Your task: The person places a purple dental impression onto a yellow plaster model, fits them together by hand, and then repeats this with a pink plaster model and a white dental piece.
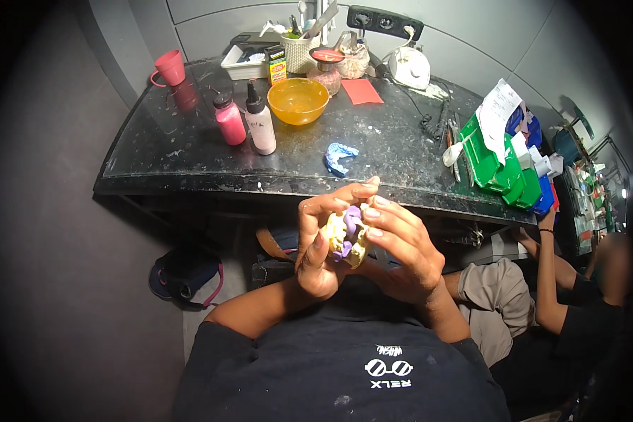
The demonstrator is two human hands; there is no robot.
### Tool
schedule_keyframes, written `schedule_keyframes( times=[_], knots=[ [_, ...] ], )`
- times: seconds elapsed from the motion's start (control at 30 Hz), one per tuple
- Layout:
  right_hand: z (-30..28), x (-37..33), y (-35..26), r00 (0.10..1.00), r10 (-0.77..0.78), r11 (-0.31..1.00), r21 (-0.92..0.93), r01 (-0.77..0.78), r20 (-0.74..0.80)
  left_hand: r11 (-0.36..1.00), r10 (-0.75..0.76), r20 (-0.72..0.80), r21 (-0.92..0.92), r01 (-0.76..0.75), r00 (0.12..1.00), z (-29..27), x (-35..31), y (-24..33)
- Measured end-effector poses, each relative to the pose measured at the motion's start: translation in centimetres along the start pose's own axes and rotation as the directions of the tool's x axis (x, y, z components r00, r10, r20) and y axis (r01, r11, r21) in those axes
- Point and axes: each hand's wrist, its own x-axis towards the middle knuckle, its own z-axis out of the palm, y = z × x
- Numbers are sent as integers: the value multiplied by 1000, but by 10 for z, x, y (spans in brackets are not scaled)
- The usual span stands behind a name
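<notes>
Model (349,225) looks lumpy, pale yellow (with purple in places).

Glossy black bench (190,156), its surface scuffed and speckled.
Bowl (297,117): smooth, shiny, translucent plastic; cup (169,69) and bins (491,165): smooth plastic; sheet (500,107): creased paper; shirt (309,359): matt cloth; trousers (498,299): wrinkled matt cloth; cream piece (335,226): rough, plaster-like; purple parts (352,216): smooth, wax-like; blue piece (339,158): uneven, rubbery-looking.

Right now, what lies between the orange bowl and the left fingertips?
In the head view, a blue, arch-shaped piece lies on the black tabletop between bowl and left fingertips.
</notes>
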Motion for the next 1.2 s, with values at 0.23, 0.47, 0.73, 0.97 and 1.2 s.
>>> schedule_keyframes(
  times=[0.23,0.47,0.73,0.97,1.2],
  knots=[
    [2,0,-6,1000,-16,1000,4,16,-8,998,54,74,38,-57,996,-3,1,5],
    [1,-4,-8,999,-32,999,-4,32,6,996,65,114,51,-71,991,-3,2,7],
    [8,-10,-8,999,-50,998,-33,50,2,999,25,73,20,-27,997,0,-2,11],
    [3,-28,-2,994,-111,994,11,111,7,995,43,173,80,-57,984,0,-3,17],
    [0,-29,-3,981,-193,976,101,193,-12,971,184,377,73,-227,908,-9,-2,16]
  ],
)
